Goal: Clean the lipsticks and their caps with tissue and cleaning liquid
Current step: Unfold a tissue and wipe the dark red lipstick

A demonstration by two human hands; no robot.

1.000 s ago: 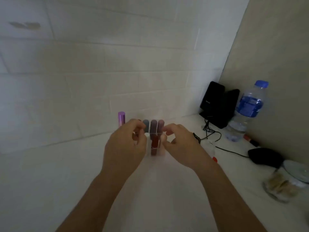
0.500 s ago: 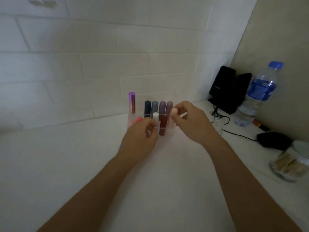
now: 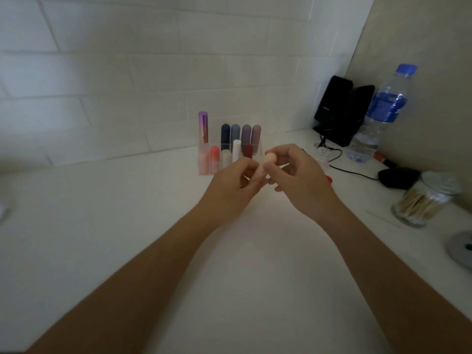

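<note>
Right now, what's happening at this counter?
A person holds a small pale peach lipstick tube between the left hand and right hand, above the white counter and just in front of the clear plastic rack of other capped lipsticks. Neither hand holds tissue yet.

The lower part of the peach lipstick (image 3: 270, 159) is hidden between the fingers of the left hand (image 3: 229, 191) and the right hand (image 3: 300, 181), which pinch it in front of the clear lipstick holder (image 3: 204, 172). The hands also cover the holder's right front corner. To the right of the holder, the right hand hides most of a red cap (image 3: 329, 179). Far to the right of it, a grey disc (image 3: 461, 249) is cut by the edge. The print on the black speaker (image 3: 332, 98) is too small to read.
</note>
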